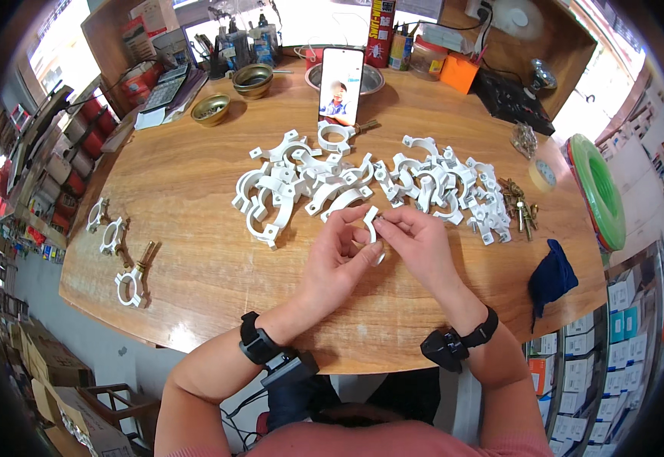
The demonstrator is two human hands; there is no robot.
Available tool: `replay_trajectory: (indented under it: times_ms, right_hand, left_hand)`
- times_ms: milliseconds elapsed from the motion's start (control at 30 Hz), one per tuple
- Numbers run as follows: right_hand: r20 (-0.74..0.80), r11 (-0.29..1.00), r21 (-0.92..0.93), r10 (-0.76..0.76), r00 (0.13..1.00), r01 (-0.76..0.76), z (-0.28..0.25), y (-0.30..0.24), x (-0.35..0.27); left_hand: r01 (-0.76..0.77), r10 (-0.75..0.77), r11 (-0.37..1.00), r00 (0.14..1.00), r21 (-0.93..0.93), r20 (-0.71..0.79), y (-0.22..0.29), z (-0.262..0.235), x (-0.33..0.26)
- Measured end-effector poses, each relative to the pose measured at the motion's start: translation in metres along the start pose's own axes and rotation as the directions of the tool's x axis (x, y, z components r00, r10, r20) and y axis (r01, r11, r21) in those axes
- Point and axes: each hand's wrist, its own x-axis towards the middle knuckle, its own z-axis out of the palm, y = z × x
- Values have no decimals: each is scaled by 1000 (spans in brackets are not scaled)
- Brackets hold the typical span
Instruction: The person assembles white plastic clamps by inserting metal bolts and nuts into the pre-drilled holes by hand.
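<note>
White plastic clamp half (370, 223) sat pinched between the fingers of the left hand (337, 255) and right hand (416, 238), raised above the desk (195, 198) for fitting a small screw.

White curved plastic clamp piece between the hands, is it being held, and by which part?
Yes. Both hands, left hand and right hand, pinch the white curved plastic clamp half at its ends.

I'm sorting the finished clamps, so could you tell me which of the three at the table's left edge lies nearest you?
The assembled clamp with the brass bolt, lowest of the three, nearest the table's front edge.
</note>
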Motion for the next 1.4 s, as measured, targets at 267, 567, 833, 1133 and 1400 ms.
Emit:
replay_trajectory:
  times_ms: [267,567,833,1133,1400]
  right_hand:
    - [-57,994,78,-78,995,83,2,3,1]
    - [-65,987,132,-79,995,87,2,8,4]
    - [-56,997,63,-50,997,53,3,11,4]
    - [-7,985,167,-33,999,33,3,7,3]
    - [-46,998,33,-60,997,61,4,17,5]
  left_hand:
    - [7,-4,995,1000,101,-31,3,1,-1]
    - [51,-47,998,996,48,-74,5,2,-2]
    - [9,-5,995,999,94,-41,3,1,0]
    - [75,-72,996,996,51,-51,3,-2,-1]
    - [84,-82,996,993,25,-88,2,-1,0]
